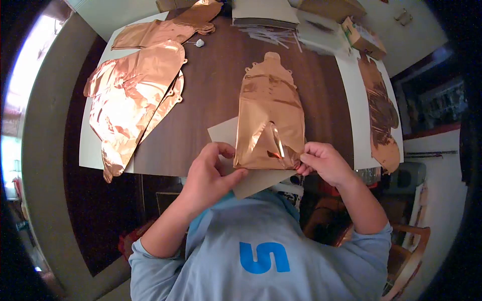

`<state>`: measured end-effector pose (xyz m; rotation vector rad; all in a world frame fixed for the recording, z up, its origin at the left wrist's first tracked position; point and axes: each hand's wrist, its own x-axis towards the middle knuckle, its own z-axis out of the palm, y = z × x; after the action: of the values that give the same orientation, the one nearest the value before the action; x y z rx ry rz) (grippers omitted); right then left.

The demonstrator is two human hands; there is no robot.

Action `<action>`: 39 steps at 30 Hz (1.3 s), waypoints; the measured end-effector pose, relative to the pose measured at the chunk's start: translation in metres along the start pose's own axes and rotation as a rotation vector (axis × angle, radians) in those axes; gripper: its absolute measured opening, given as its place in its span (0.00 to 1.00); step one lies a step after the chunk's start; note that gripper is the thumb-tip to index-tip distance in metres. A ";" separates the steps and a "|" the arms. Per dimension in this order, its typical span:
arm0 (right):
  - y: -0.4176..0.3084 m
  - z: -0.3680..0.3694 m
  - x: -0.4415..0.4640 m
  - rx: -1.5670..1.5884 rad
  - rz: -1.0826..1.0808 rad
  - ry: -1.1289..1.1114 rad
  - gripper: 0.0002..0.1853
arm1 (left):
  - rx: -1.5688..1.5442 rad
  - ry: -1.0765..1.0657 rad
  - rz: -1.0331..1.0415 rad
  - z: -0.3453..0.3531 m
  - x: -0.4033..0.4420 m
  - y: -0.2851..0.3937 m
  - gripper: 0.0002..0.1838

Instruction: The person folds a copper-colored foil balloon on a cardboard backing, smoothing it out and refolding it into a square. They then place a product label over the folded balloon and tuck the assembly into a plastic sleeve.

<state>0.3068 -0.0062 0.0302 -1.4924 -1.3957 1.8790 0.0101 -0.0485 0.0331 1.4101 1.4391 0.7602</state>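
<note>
A flattened copper-coloured foil balloon, folded to a long narrow shape with a tab at its far end, lies in front of me. Its near part is puckered and shiny. My left hand is curled round the near left corner, thumb along the bottom edge. At the near right corner, my right hand pinches the foil between thumb and fingers. Beneath the balloon, a beige card sticks out to the left and past the table's front edge.
More copper foil balloons are piled on the left, with another at the right edge. Toward the back of the brown table are a stack of sheets, clear strips and a small box.
</note>
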 end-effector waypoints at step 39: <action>-0.010 0.009 -0.006 0.076 0.220 -0.035 0.10 | -0.666 -0.155 -0.221 0.011 -0.009 -0.021 0.12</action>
<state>0.2985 -0.0099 0.0413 -1.6392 -1.2014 2.0728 0.0116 -0.0619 0.0117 0.7656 1.0563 0.8600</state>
